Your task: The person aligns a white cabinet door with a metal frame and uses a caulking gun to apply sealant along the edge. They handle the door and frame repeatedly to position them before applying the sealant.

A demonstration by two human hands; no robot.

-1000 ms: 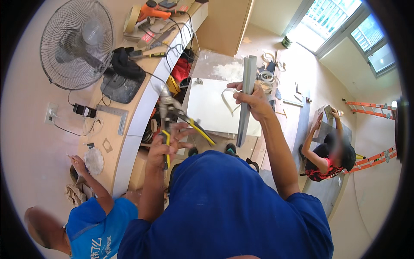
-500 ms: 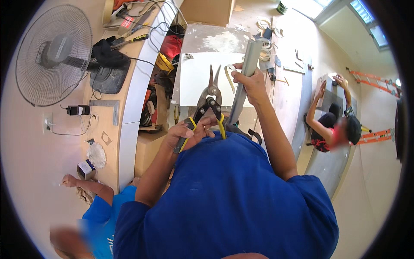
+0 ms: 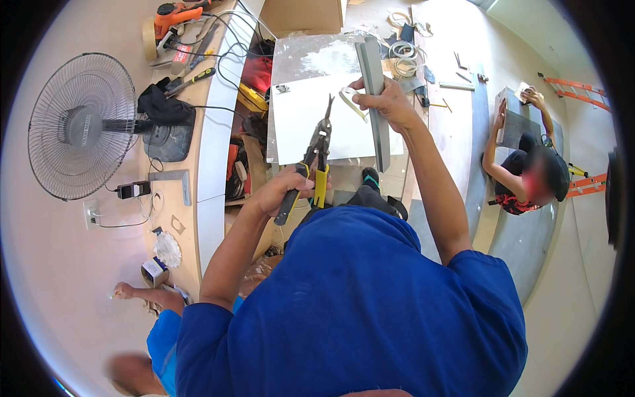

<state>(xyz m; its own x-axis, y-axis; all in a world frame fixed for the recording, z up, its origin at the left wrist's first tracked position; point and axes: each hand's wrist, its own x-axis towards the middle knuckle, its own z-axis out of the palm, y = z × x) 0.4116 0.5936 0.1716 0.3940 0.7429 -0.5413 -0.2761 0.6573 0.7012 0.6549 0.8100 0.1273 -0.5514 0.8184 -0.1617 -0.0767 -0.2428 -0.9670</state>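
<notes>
My left hand [image 3: 281, 192] is closed around one handle of a pair of tin snips [image 3: 320, 140] with black and yellow grips. The snips point away from me, and their blades look nearly together. In my right hand [image 3: 391, 106] is a long grey channel strip [image 3: 380, 142], pinched between thumb and fingers and standing almost upright in the view. A curled cream band [image 3: 354, 106] shows beside the right fingertips; whether it is held or lies behind them I cannot tell. Beyond both hands is a white sheet [image 3: 301, 126] on a worktable [image 3: 286, 53].
A standing fan [image 3: 86, 126] is on the left counter [image 3: 192, 241], with a power tool [image 3: 175, 18], cables and a metal square [image 3: 186, 188]. Coiled bands [image 3: 405, 56] lie beyond the table. One co-worker [image 3: 162, 337] is lower left, another [image 3: 512, 172] right, near an orange ladder [image 3: 585, 192].
The snips have turned and their blades, spread before, now look nearly together. The grey strip has tilted the other way, its top moving left. My view has shifted slightly.
</notes>
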